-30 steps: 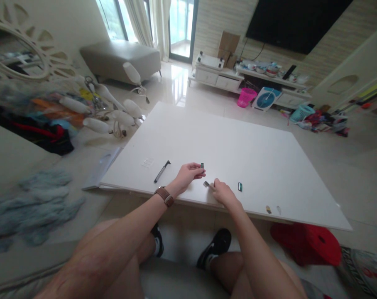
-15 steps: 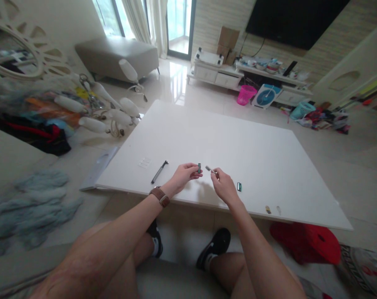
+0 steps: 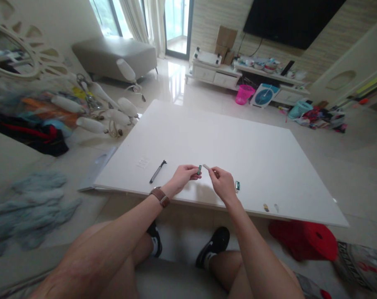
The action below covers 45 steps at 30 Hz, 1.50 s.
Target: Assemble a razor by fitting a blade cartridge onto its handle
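Observation:
My left hand (image 3: 184, 176), with a brown-strapped watch at the wrist, pinches a small green and black razor cartridge (image 3: 199, 170) upright between thumb and fingers. Just right of it, my right hand (image 3: 221, 180) is closed around a small brush (image 3: 206, 166); its pale head points at the cartridge with a slight gap, and its handle is mostly hidden in the fingers. A grey and black razor handle (image 3: 157, 171) lies on the white table (image 3: 213, 137) left of my left hand. Another green cartridge (image 3: 237, 185) rests right of my right wrist.
Thin clear plastic (image 3: 143, 162) lies left of the razor handle. Near the front right edge are a small yellow-brown piece (image 3: 266, 207) and a clear piece (image 3: 276, 207). A red stool-like object (image 3: 303, 238) stands below that edge. A white lamp (image 3: 126, 107) stands beyond the left side.
The brush has turned, so its head now shows pale and flat, and it has come closer to the cartridge. The cartridge tilts slightly. The whole view has shifted a little.

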{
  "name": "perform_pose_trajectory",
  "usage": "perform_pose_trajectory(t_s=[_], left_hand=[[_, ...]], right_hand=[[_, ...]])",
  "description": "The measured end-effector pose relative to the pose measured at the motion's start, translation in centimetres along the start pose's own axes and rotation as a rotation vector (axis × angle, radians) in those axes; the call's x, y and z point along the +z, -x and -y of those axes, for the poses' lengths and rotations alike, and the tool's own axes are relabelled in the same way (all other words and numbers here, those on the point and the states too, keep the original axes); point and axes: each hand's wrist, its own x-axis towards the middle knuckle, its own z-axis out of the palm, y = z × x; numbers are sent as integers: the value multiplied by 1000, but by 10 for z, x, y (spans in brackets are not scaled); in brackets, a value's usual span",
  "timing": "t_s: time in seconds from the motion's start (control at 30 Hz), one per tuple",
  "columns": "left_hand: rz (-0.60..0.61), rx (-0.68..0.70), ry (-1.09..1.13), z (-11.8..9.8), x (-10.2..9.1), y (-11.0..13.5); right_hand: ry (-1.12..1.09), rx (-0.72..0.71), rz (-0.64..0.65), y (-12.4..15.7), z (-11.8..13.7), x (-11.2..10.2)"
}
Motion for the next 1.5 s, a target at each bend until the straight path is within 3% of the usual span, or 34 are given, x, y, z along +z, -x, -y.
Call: perform_pose_trajectory(t_s=[0.07, 0.2, 0.37, 0.5, 0.67, 0.87, 1.07, 1.23, 1.4, 1.5], left_hand=[[-1, -3, -9, 0, -1, -1], [-1, 4, -6, 0, -3, -2], [-1, 2, -33, -1, -1, 1], [-2, 6, -33, -1, 1, 4], [-14, -18, -57, -1, 0, 3], [-14, -19, -67, -4, -2, 2], [-18, -20, -71, -5, -1, 3], [-10, 9, -48, -5, 2, 5], [-13, 8, -54, -1, 2, 4], [-5, 10, -39, -1, 1, 3]], right_hand=[[-5, 21, -36, -1, -2, -1], [-9, -44, 68, -2, -2, -1], [51, 3, -35, 1, 2, -1], [30, -50, 74, 3, 4, -1], [75, 29, -37, 1, 0, 0], [-15, -57, 117, 1, -3, 0], [20, 14, -26, -1, -3, 0], [-38, -36, 75, 3, 3, 0], [14, 54, -38, 2, 5, 0], [-30, 7, 12, 2, 5, -1]])
